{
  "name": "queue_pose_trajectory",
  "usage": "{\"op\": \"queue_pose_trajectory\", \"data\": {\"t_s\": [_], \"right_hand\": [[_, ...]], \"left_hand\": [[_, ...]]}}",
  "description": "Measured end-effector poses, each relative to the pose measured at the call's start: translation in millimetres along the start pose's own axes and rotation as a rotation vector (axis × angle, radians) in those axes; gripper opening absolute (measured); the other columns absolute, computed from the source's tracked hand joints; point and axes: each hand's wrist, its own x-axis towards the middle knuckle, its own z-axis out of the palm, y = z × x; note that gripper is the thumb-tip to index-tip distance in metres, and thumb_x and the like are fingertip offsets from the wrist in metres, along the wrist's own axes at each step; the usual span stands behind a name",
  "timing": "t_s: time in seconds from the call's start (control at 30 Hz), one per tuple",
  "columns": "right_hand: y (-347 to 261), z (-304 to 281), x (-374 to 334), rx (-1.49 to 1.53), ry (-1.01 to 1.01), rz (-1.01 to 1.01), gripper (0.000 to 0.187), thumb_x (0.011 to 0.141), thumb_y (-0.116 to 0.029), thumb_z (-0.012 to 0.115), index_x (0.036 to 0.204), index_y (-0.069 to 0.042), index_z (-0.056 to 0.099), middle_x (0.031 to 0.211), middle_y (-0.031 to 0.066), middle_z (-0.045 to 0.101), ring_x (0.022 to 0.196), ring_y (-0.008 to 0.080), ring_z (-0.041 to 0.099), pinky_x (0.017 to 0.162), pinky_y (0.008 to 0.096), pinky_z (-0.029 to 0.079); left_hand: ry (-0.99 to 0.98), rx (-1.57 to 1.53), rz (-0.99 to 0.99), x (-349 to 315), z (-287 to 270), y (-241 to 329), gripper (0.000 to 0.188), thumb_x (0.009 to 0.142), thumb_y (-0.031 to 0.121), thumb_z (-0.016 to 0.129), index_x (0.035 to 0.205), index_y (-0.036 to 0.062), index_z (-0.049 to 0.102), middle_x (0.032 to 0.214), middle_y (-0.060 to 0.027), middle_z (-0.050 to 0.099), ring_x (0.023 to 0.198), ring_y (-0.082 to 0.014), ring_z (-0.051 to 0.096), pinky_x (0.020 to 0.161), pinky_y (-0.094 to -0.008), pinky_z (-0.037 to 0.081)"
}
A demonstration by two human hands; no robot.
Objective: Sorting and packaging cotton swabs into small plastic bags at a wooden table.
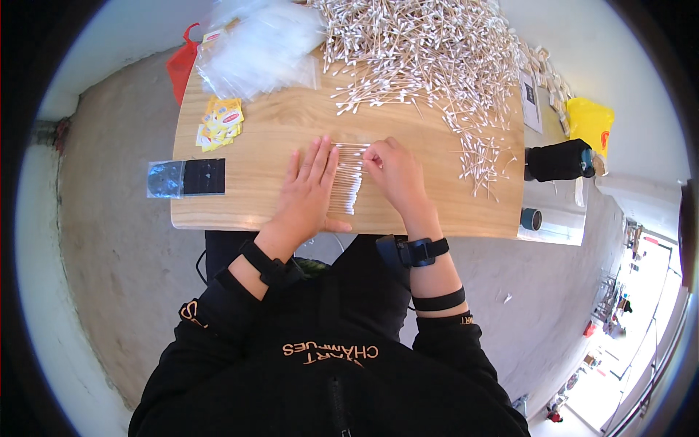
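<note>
A row of cotton swabs point(345, 193) lies side by side on the wooden table, their white tips lined up along the right side. My left hand point(307, 191) rests flat at the row's left side with its fingers stretched out, covering the swabs' left ends. At the upper right of the row, my right hand point(397, 173) has thumb and forefinger pinched at the tip of a cotton swab point(351, 145). A few swabs at this upper end lie more widely spaced than the rest. The right fingertips partly hide what they grip.
A large heap of loose cotton swabs point(429, 51) covers the table's far right, with scattered swabs point(480, 164) nearer. Clear plastic bags point(262, 47), yellow cards point(220, 122) and a black-and-clear packet point(186, 178) lie left. A dark bottle point(557, 162) is beyond the right edge.
</note>
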Motion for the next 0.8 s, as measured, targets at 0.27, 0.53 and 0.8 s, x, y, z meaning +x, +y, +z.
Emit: {"op": "queue_pose_trajectory", "data": {"t_s": [0.27,0.53,0.8], "right_hand": [[15,-28,-7,0.263,0.069,-0.039,0.006,0.085,-0.011,0.064,0.088,-0.007,0.061,0.087,0.0069,0.061,0.072,0.0229,0.063,0.068,0.0349,0.050],[61,-9,-31,0.219,0.691,0.352,0.015,0.090,-0.011,0.060,0.103,-0.005,0.062,0.098,0.0089,0.059,0.095,0.0206,0.056,0.076,0.0319,0.049],[-3,40,-9,0.521,0.645,0.139,0.030,0.099,-0.022,0.047,0.115,0.001,0.057,0.113,0.0116,0.054,0.105,0.0211,0.050,0.095,0.0337,0.039]], "left_hand": [[0.022,-0.013,-0.001,-1,4,-2,0.135,0.049,0.063,0.079,0.148,-0.0046,0.015,0.156,-0.0185,0.015,0.146,-0.0303,0.012,0.117,-0.0481,0.011],[0.055,-0.126,0.024,-1,3,-6,0.135,0.048,0.059,0.083,0.148,-0.0038,0.015,0.155,-0.0198,0.015,0.146,-0.0313,0.012,0.117,-0.0496,0.011],[0.124,-0.088,-0.127,0,2,-7,0.141,0.046,0.060,0.084,0.149,-0.0026,0.011,0.155,-0.0232,0.013,0.146,-0.0348,0.011,0.115,-0.0526,0.011]]}}
